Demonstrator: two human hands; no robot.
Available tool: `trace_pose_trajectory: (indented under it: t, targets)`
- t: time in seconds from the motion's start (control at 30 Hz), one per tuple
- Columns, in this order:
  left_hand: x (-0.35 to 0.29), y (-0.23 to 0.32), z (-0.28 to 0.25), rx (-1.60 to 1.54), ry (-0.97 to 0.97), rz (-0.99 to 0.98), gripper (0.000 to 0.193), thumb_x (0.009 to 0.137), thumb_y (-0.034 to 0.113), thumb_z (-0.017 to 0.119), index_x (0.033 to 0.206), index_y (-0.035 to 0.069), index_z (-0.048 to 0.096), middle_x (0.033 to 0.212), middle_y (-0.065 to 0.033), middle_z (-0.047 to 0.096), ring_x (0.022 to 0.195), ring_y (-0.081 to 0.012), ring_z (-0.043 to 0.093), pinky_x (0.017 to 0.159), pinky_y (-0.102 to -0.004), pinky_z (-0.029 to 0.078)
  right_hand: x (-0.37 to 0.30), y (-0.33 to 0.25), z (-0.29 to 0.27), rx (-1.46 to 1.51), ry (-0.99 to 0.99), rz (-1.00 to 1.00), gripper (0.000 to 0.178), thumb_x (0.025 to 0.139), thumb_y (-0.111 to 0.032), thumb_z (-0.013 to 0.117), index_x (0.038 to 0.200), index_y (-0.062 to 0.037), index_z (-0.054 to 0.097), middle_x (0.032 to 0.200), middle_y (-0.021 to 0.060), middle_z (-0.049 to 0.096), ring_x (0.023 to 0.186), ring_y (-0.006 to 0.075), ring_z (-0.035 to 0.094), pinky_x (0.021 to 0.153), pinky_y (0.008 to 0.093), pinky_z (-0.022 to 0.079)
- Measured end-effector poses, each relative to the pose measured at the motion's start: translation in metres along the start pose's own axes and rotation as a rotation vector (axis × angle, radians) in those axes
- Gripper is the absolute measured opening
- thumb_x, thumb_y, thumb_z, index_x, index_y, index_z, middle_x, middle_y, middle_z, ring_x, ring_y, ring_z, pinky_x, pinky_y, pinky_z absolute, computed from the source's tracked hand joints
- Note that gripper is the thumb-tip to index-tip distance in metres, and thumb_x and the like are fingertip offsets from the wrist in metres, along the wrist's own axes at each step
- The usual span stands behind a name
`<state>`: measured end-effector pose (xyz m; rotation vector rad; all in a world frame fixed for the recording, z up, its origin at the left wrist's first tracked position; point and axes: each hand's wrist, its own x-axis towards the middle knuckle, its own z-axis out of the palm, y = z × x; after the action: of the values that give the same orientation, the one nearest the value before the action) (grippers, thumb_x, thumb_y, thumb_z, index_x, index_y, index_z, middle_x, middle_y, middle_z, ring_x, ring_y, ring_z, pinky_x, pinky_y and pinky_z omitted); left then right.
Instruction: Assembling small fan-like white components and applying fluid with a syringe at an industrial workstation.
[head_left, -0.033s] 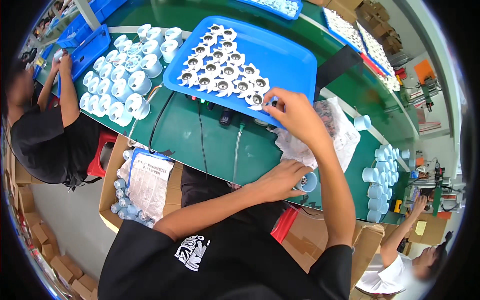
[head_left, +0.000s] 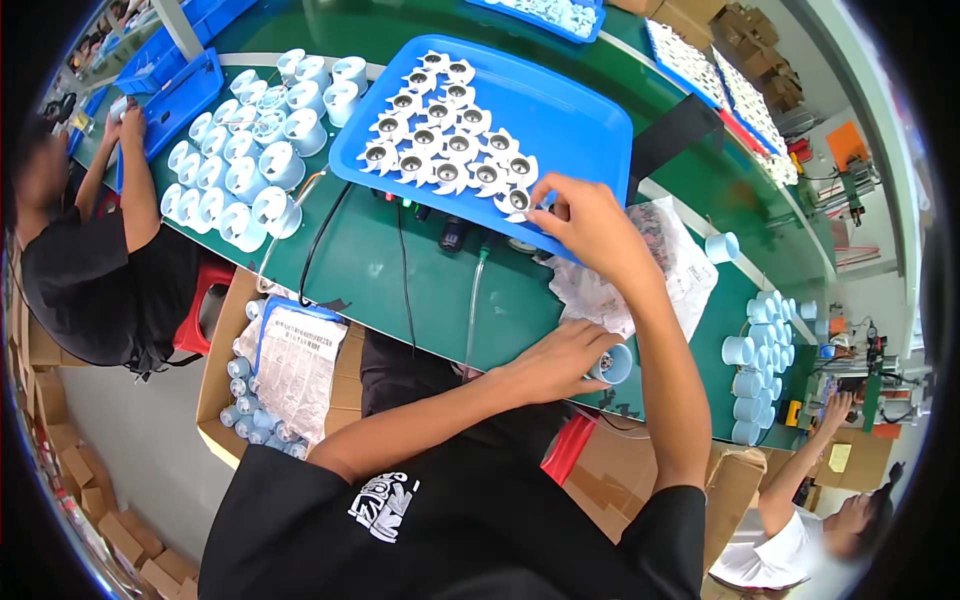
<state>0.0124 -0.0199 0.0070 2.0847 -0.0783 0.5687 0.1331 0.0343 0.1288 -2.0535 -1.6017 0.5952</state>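
My left hand (head_left: pixel 556 362) rests low at the table's near edge, its fingers wrapped around a light-blue cup-shaped housing (head_left: pixel 612 366). The housing's open end shows, with small parts inside that I cannot make out. Over the near right part of a blue tray (head_left: pixel 570 110), my right hand (head_left: pixel 590 228) pinches the edge of a white fan impeller (head_left: pixel 516 201) between thumb and fingertips. That impeller is at the near end of the group. Several more white impellers (head_left: pixel 458 146) with dark round hubs lie in rows across the tray's left half.
Several light-blue housings (head_left: pixel 243 180) stand on the green table (head_left: pixel 370 275) at left, others (head_left: pixel 748 382) at right. A crumpled plastic bag (head_left: pixel 690 250) lies right of the tray. Cables and a clear hose (head_left: pixel 478 300) cross the near edge. A cardboard box (head_left: pixel 232 440) holds more housings. Two people work nearby.
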Motion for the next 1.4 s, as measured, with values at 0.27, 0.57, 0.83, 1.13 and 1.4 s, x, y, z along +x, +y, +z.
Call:
trace_pose_trajectory:
  t: [0.27,0.57,0.83,1.13,1.4]
  targets:
    - [-0.004,0.0,-0.003,0.0,0.025,0.005,0.059,0.076,0.022,0.076,0.125,0.001,0.05,0.119,-0.0157,0.056,0.114,-0.0328,0.051,0.098,-0.0426,0.04,-0.008,0.007,-0.012,-0.281,0.142,-0.103,0.021,0.077,-0.011,0.073,0.094,-0.0053,0.063,0.092,0.0128,0.06,0.085,0.0321,0.062,0.074,0.042,0.05]
    - [0.003,0.002,-0.003,-0.038,-0.011,0.003,0.057,0.075,0.019,0.076,0.124,0.005,0.049,0.118,-0.0136,0.056,0.114,-0.0318,0.05,0.098,-0.0424,0.04,-0.021,0.029,-0.012,-0.536,0.209,-0.359,0.019,0.077,-0.009,0.07,0.095,-0.0074,0.067,0.085,0.0105,0.059,0.081,0.0299,0.061,0.069,0.0394,0.051]
    - [0.0,0.002,-0.004,-0.031,-0.015,-0.015,0.057,0.075,0.018,0.077,0.123,0.005,0.05,0.118,-0.0124,0.056,0.113,-0.0314,0.05,0.097,-0.043,0.04,-0.012,0.043,-0.009,-0.861,0.228,-0.404,0.018,0.075,-0.005,0.064,0.093,-0.0038,0.064,0.08,0.0085,0.061,0.076,0.0249,0.063,0.062,0.0359,0.052]
    - [0.006,0.002,-0.006,-0.028,-0.021,-0.034,0.056,0.073,0.016,0.077,0.122,0.003,0.051,0.114,-0.0147,0.057,0.108,-0.0338,0.053,0.093,-0.043,0.042,0.011,0.05,0.003,-0.952,0.287,-0.267,0.014,0.074,-0.006,0.063,0.087,-0.004,0.062,0.082,0.0109,0.066,0.076,0.0253,0.068,0.057,0.0352,0.054]
    - [0.006,0.003,-0.001,0.02,-0.032,-0.037,0.057,0.072,0.017,0.079,0.121,0.003,0.054,0.114,-0.0159,0.059,0.108,-0.0353,0.053,0.094,-0.0431,0.042,0.03,0.06,0.006,-1.037,0.31,-0.368,0.004,0.074,-0.012,0.064,0.072,-0.0075,0.065,0.075,0.0104,0.067,0.07,0.0246,0.069,0.055,0.0351,0.053]
